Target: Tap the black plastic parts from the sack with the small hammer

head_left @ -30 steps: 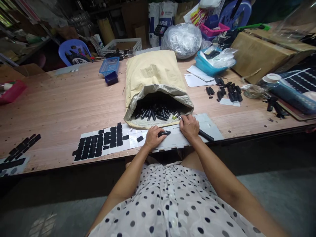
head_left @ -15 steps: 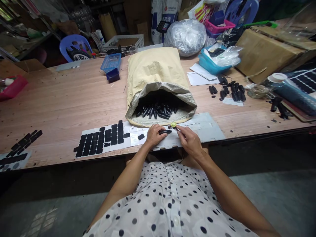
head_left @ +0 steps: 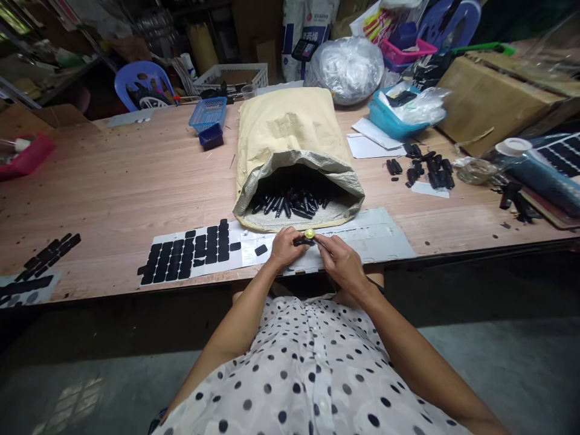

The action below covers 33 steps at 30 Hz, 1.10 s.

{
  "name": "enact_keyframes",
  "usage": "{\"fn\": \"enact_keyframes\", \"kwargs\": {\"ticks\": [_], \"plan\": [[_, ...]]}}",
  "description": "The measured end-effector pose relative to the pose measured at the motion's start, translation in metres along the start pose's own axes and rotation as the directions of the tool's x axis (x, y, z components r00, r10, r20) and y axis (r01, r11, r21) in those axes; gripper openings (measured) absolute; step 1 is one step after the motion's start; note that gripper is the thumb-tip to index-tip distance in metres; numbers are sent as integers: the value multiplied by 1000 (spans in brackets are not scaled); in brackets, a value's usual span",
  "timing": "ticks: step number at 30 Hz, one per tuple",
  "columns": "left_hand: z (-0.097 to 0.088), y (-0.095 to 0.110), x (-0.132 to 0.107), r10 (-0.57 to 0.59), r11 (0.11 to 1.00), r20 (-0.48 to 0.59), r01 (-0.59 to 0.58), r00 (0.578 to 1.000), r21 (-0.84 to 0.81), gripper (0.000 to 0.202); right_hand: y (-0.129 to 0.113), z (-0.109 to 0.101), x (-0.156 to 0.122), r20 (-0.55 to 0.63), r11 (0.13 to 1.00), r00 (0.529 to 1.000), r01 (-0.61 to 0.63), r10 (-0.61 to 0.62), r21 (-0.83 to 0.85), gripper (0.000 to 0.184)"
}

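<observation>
My left hand [head_left: 284, 248] is closed around a small black tube-like part [head_left: 300, 241] at the table's front edge. My right hand [head_left: 341, 261] pinches a thin tool whose yellow-green tip [head_left: 309, 233] meets the end of that part. Both hands rest over a grey backing sheet [head_left: 385, 232]. Just behind them lies an open tan sack [head_left: 290, 136] on its side, with several black parts [head_left: 290, 204] spilling in its mouth. A white sheet with rows of black stickers [head_left: 190, 257] lies to the left of my left hand.
A loose pile of black parts [head_left: 426, 169] sits at the right. A blue tray [head_left: 388, 121], a cardboard box [head_left: 489, 96], a clear plastic bag [head_left: 347, 67] and a blue basket [head_left: 208, 113] stand at the back. More black stickers [head_left: 38, 266] lie at the far left.
My right hand has drawn back from the sack's mouth toward my left hand, bringing the tool's yellow-green tip up against the black part. The left hand has stayed in place.
</observation>
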<state>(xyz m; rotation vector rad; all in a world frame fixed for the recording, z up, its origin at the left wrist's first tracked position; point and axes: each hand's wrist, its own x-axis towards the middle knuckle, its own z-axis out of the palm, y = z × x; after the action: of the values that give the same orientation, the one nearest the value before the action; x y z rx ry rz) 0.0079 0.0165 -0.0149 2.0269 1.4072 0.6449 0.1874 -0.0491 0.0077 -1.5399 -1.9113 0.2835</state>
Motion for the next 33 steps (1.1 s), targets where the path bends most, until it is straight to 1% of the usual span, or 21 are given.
{"fn": "enact_keyframes", "kwargs": {"ticks": [3,5,7,11,13,15,17,19,23,29,33], "plan": [[1,0,0,-6,1000,-2,6,1000,7,12,0,5,0,14,1000,1000,-20,20,-23,35],[0,0,0,-4,1000,-1,4,1000,6,14,5,5,5,-7,998,999,-39,39,-39,34],[-1,0,-1,3,1000,3,-3,1000,5,16,15,4,15,-46,995,997,-62,59,-75,33],[-4,-1,-2,16,1000,20,-16,1000,6,15,44,4,38,-115,974,989,-119,98,-194,30],[-5,-1,-2,18,1000,30,-18,999,4,15,56,7,45,-129,956,984,-152,123,-252,29],[-6,-2,-3,15,1000,35,-15,999,-4,13,62,12,47,-143,938,979,-183,146,-296,29],[-7,-2,-3,15,1000,40,-14,999,-13,15,64,17,46,-160,925,975,-199,153,-324,29],[-8,-2,-4,17,1000,44,-17,999,-11,24,63,21,44,-169,916,974,-201,149,-347,28],[-9,-3,-6,13,1000,37,-14,999,21,34,60,24,42,-153,900,978,-192,142,-392,27],[-9,-3,-7,11,1000,13,-11,1000,18,37,59,25,44,-145,872,978,-199,148,-448,26],[-11,-1,-5,6,1000,14,-6,1000,20,38,59,26,44,-148,866,978,-198,145,-459,26]]}}
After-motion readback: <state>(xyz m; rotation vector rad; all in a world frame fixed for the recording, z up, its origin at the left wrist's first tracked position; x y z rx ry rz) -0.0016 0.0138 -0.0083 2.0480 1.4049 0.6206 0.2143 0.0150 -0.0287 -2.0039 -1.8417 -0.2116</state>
